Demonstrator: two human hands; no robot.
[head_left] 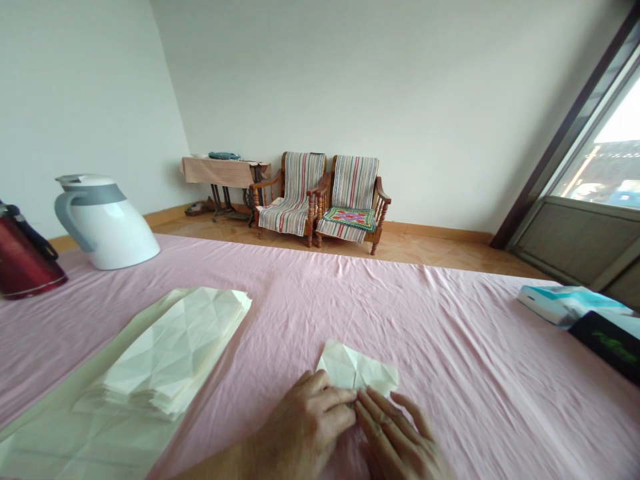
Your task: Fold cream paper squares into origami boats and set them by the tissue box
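A small creased white paper [356,370] lies on the pink tablecloth [450,347] near the front edge. My left hand [305,427] has its fingers curled, with the fingertips pressing the paper's near edge. My right hand [395,437] lies flatter beside it, its fingers close together and also on the paper's near edge. The two hands meet at the fingertips. To the left sits a stack of folded white papers [170,353] on a larger pale sheet [60,427].
A white jug [105,220] and a dark red flask [23,257] stand at the far left. A tissue pack [565,303] and a black box [613,347] lie at the right. Two striped wooden chairs [325,200] and a small table [223,173] stand by the far wall.
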